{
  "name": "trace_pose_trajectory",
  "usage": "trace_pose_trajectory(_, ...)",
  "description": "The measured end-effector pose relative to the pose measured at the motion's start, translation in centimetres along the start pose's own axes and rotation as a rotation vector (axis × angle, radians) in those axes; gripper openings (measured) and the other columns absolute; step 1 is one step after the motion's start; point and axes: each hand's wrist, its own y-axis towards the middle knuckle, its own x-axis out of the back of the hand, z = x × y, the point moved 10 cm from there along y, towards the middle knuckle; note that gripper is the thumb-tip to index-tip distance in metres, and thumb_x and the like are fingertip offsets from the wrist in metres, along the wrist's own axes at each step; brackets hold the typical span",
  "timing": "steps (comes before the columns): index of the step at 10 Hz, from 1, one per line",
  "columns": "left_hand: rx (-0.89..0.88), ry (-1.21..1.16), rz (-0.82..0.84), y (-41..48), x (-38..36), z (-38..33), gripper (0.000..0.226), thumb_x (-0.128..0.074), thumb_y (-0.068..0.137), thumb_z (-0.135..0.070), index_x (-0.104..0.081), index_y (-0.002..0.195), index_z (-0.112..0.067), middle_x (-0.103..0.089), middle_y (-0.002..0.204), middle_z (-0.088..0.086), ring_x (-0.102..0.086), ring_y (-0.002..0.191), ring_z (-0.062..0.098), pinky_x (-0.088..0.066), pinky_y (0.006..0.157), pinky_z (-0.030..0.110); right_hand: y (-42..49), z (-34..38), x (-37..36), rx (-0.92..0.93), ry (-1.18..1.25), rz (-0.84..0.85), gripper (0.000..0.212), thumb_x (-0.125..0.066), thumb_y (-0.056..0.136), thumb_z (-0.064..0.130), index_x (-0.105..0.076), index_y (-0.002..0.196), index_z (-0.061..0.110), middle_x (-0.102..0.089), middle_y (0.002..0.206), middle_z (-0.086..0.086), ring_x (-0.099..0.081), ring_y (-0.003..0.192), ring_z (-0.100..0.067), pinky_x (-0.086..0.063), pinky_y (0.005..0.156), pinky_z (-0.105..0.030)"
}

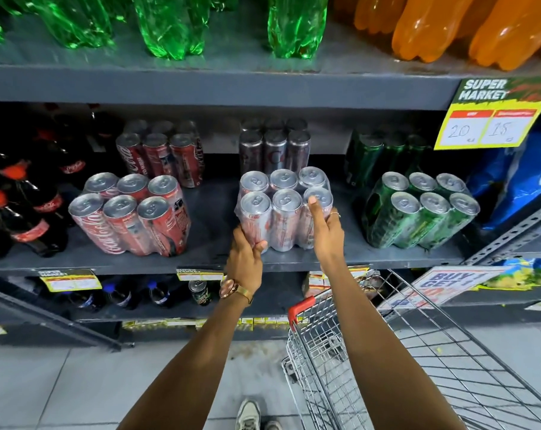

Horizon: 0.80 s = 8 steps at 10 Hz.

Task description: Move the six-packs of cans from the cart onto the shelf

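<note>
A shrink-wrapped silver six-pack (281, 209) stands on the grey middle shelf (210, 225), near its front edge. My left hand (246, 259) grips its lower left corner, thumb across the front can. My right hand (325, 225) holds its right side, with a finger on the top of the front right can. A red six-pack (132, 218) stands to the left and a green six-pack (418, 212) to the right. More packs stand behind each. The wire cart (371, 352) with a red handle is at lower right; its visible part holds no packs.
Dark cola bottles (21, 197) fill the shelf's left end and blue packs (517, 178) its right. Green and orange bottles (433, 29) stand on the shelf above. A yellow price sign (489, 119) hangs from the upper shelf edge. My shoe (249, 414) is on the tiled floor.
</note>
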Motion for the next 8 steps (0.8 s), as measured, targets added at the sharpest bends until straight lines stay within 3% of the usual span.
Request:
trace_pose_trajectory(1,0.032,-0.038,-0.014,0.0,-0.2,0.4,0.055,-0.055,0.091,-0.027,-0.033,0.135,-0.002,-0.058,0.126,0.025,-0.060,0.103,0.047,-0.053,0.070,0.050,0.0,-0.3,-0.1,-0.006,0.000,0.011,0.054,-0.053,0.088,0.061,-0.057,0.101,0.009,-0.051,0.080,0.018,-0.050,0.074,-0.001,-0.038,0.070,-0.020)
trace_pose_trajectory(2,0.011,-0.074,-0.018,0.2,-0.6,0.4,0.047,-0.054,0.091,-0.019,-0.034,0.131,-0.004,-0.058,0.125,0.023,-0.061,0.102,0.044,-0.051,0.067,0.042,0.1,-0.2,-0.1,0.009,-0.006,0.015,0.040,-0.054,0.088,0.060,-0.054,0.087,0.020,-0.056,0.082,0.016,-0.053,0.077,0.001,-0.038,0.070,-0.015)
trace_pose_trajectory(3,-0.005,-0.052,-0.015,0.6,-0.8,0.5,0.040,-0.053,0.090,-0.013,-0.036,0.124,-0.002,-0.059,0.120,0.023,-0.062,0.097,0.044,-0.041,0.065,0.033,0.1,0.1,-0.2,0.025,0.017,0.034,0.047,-0.055,0.087,0.059,-0.058,0.096,0.013,-0.061,0.088,0.012,-0.055,0.081,0.000,-0.039,0.072,-0.017)
trace_pose_trajectory(4,-0.015,-0.021,0.005,0.5,-0.8,0.5,0.041,-0.052,0.089,-0.011,-0.035,0.125,-0.002,-0.059,0.119,0.022,-0.062,0.094,0.044,-0.040,0.063,0.033,-0.3,0.5,-0.2,0.043,0.006,0.043,0.045,-0.055,0.087,0.061,-0.058,0.097,0.017,-0.063,0.090,0.013,-0.057,0.084,0.000,-0.040,0.074,-0.017)
trace_pose_trajectory(5,-0.031,-0.013,0.054,0.6,-1.0,0.4,0.043,-0.052,0.088,-0.010,-0.033,0.125,-0.003,-0.059,0.121,0.021,-0.062,0.096,0.043,-0.039,0.065,0.032,-0.7,1.0,-0.4,0.036,0.001,0.073,0.043,-0.053,0.088,0.060,-0.055,0.106,0.021,-0.062,0.105,0.005,-0.059,0.102,-0.014,-0.038,0.090,-0.026)
trace_pose_trajectory(6,-0.002,-0.079,0.147,0.8,-0.6,-0.1,0.053,-0.056,0.090,-0.016,-0.027,0.132,-0.002,-0.054,0.133,0.021,-0.057,0.115,0.040,-0.045,0.081,0.032,-1.7,2.1,0.2,0.014,-0.019,0.090,0.059,-0.054,0.091,0.053,-0.050,0.130,0.008,-0.055,0.135,-0.007,-0.050,0.130,-0.023,-0.038,0.106,-0.033)
trace_pose_trajectory(7,-0.146,-0.143,0.065,-0.7,2.2,-2.7,0.096,-0.059,0.083,-0.045,-0.003,0.149,-0.003,-0.022,0.157,0.018,-0.027,0.143,0.030,-0.026,0.117,0.036,-5.5,6.1,2.1,0.247,-0.098,0.050,0.064,-0.056,0.096,0.035,-0.038,0.146,0.000,-0.042,0.151,-0.015,-0.040,0.141,-0.026,-0.030,0.117,-0.036)
trace_pose_trajectory(8,-0.541,0.065,-0.097,-3.8,6.2,-7.8,0.097,-0.061,0.085,-0.038,0.007,0.149,-0.010,-0.004,0.160,0.009,-0.003,0.149,0.026,-0.007,0.123,0.040,-11.1,10.7,3.1,0.528,-0.144,0.123,0.036,-0.057,0.097,0.022,-0.059,0.127,0.003,-0.060,0.132,-0.009,-0.056,0.124,-0.022,-0.042,0.107,-0.036)
